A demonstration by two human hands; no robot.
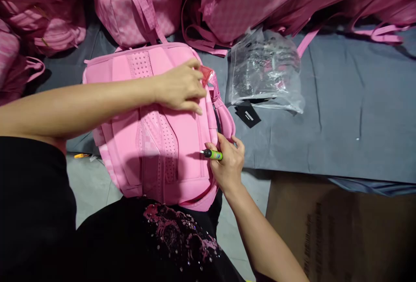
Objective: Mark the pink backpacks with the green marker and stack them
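Note:
A pink backpack (156, 134) lies back-side up on my lap and the edge of a grey cloth-covered table (341, 113). My left hand (180, 87) rests on its upper right part, fingers curled and pinching a small reddish clear-wrapped piece (206, 75) near the shoulder strap. My right hand (229, 165) is at the backpack's right edge, closed around a green lighter-like tool (212, 155) whose dark tip points left at the backpack's side seam.
A clear plastic bag (264, 72) with dark contents and a black tag (247, 115) lie on the grey cloth to the right. Several pink backpacks (139, 9) are piled along the far side. A brown cardboard box (341, 230) stands at lower right.

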